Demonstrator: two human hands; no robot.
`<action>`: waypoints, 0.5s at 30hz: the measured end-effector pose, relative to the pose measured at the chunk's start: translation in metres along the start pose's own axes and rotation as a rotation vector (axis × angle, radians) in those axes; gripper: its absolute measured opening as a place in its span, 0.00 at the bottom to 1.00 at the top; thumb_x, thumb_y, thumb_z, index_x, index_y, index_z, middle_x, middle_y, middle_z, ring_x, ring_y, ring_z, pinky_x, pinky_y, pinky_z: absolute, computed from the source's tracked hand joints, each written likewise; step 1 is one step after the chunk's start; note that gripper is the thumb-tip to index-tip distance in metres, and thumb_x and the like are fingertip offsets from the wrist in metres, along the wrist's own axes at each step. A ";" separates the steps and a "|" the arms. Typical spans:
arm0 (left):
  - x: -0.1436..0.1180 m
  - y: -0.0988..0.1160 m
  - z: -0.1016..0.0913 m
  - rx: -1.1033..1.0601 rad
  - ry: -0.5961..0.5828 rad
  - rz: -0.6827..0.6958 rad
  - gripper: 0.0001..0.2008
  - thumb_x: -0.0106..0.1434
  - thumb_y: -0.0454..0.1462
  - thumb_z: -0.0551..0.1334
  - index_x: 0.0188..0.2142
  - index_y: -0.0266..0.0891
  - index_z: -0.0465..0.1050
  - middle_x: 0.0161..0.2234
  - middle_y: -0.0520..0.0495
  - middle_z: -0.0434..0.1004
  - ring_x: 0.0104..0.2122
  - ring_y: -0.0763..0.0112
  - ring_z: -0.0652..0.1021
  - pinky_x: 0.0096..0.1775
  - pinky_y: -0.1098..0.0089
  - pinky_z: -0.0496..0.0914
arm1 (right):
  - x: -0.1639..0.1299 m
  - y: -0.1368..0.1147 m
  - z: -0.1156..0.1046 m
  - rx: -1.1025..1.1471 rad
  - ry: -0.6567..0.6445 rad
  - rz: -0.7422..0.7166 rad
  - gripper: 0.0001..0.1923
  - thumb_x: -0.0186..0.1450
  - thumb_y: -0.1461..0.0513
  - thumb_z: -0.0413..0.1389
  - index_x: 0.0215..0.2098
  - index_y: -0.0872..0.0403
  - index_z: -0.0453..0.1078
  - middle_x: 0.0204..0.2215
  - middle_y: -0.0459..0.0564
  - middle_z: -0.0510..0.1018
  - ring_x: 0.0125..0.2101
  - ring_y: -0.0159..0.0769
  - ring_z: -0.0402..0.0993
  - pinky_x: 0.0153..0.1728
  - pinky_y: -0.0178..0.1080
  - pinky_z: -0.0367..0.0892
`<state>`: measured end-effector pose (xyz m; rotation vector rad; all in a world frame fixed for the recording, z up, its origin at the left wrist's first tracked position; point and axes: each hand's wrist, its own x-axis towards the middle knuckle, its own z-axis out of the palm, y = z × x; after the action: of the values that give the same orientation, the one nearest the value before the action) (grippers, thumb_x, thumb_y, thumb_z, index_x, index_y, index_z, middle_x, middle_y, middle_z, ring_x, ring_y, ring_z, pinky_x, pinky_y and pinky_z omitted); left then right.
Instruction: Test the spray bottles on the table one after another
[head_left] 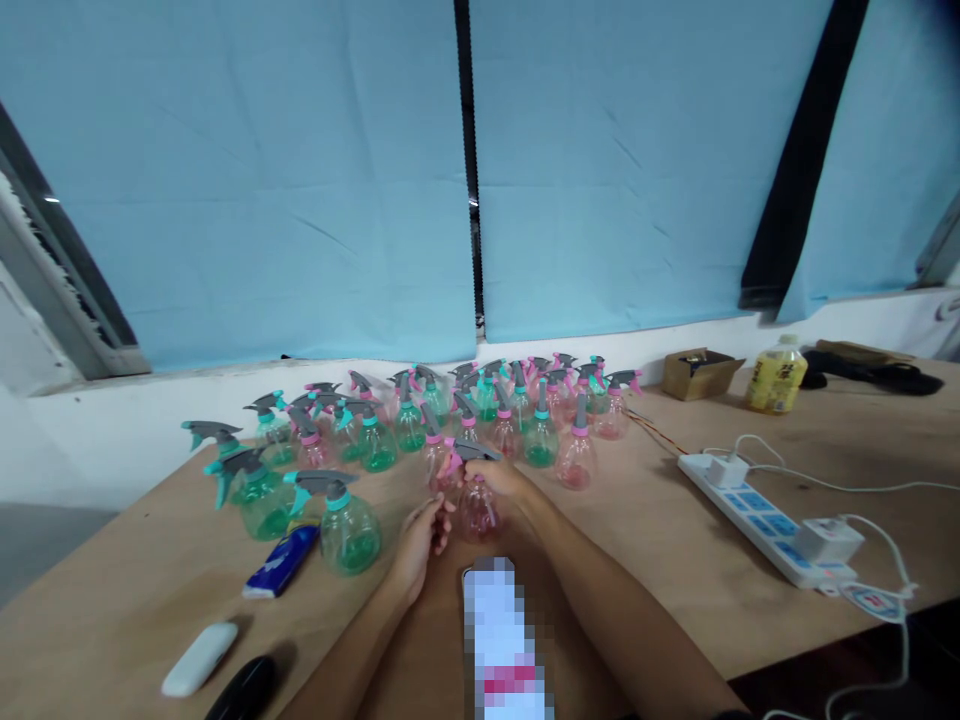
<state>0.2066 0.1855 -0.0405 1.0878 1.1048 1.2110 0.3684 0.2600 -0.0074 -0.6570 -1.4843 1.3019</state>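
Observation:
A small pink spray bottle [475, 508] with a grey trigger head stands on the wooden table [660, 540] in front of me. My right hand [501, 480] grips its neck and trigger from the right. My left hand [420, 548] rests on the table just left of the bottle, fingers loosely curled near its base, holding nothing. A green spray bottle [346, 528] stands to the left of my left hand. Behind it, several more green and pink spray bottles [480, 410] crowd the far side of the table.
A phone [504, 640] lies between my forearms. A blue packet [283, 562], a white case [199, 658] and a black object [243, 690] lie front left. A white power strip [765, 520] with chargers lies right. A cardboard box [700, 373] and a yellow bottle [775, 374] stand behind.

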 end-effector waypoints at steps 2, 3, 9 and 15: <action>0.000 0.000 0.000 0.000 0.001 0.001 0.20 0.55 0.52 0.63 0.32 0.37 0.70 0.21 0.57 0.66 0.17 0.81 0.64 0.19 0.79 0.53 | 0.001 0.001 0.000 -0.001 -0.002 0.008 0.04 0.47 0.65 0.53 0.19 0.55 0.71 0.20 0.44 0.74 0.23 0.31 0.68 0.27 0.33 0.62; 0.000 -0.001 -0.001 -0.001 0.001 0.002 0.20 0.55 0.52 0.63 0.31 0.37 0.70 0.21 0.57 0.66 0.17 0.81 0.64 0.19 0.79 0.53 | 0.001 0.002 0.000 0.006 -0.016 0.005 0.04 0.47 0.65 0.53 0.19 0.55 0.70 0.19 0.44 0.74 0.23 0.31 0.69 0.27 0.33 0.61; 0.002 -0.005 -0.002 0.008 -0.025 0.023 0.19 0.57 0.52 0.62 0.31 0.37 0.70 0.21 0.57 0.65 0.16 0.81 0.64 0.19 0.79 0.53 | -0.001 -0.003 0.005 0.071 -0.068 -0.033 0.06 0.47 0.66 0.52 0.22 0.54 0.71 0.21 0.44 0.74 0.24 0.32 0.70 0.29 0.34 0.63; 0.002 -0.004 -0.001 0.044 -0.032 0.026 0.19 0.57 0.52 0.61 0.31 0.38 0.70 0.20 0.57 0.66 0.16 0.81 0.64 0.19 0.78 0.52 | -0.001 -0.005 0.005 -0.007 0.038 0.016 0.04 0.46 0.64 0.54 0.20 0.54 0.70 0.20 0.43 0.73 0.23 0.30 0.67 0.27 0.33 0.61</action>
<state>0.2065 0.1869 -0.0450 1.1543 1.1008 1.1906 0.3656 0.2554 -0.0025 -0.6958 -1.4563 1.2902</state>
